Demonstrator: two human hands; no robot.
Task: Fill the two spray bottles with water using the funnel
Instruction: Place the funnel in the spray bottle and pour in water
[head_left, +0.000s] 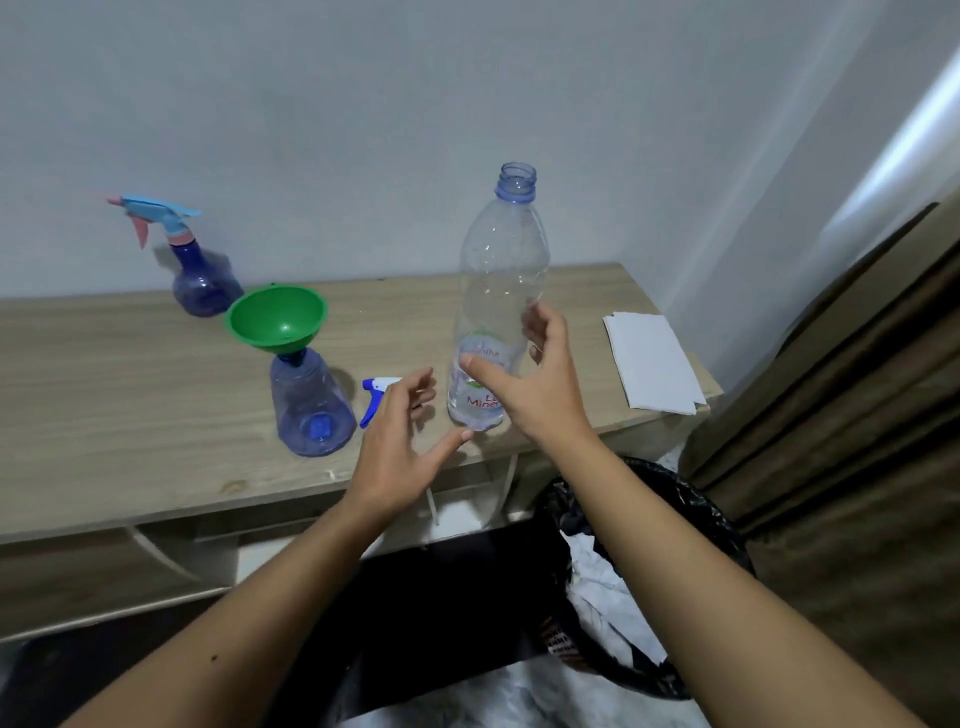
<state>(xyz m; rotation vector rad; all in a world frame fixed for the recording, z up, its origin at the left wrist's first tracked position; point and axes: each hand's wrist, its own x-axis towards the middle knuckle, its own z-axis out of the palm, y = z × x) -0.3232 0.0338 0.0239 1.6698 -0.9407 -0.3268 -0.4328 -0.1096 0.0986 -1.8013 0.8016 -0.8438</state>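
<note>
water bottle (493, 317): uncapped, upright on desk (130, 374), a little water left at its base. right hand (530, 374) fingers spread beside it, not clamped; left hand (400, 447) fingers apart, holding nothing. green funnel (278, 317) seated in near spray bottle (311, 410), its trigger head (376, 397) lying alongside. far spray bottle (200, 280) capped, likely filled. remaining: remove funnel, refit head.

Left hand (397, 447): palm down, fingers spread and loosely bent, thumb stretched out to the right, holding nothing.
Right hand (535, 379): raised, fingers and thumb apart in a wide curve (no grip visible).
Forearms: both bare, reaching forward.
</note>
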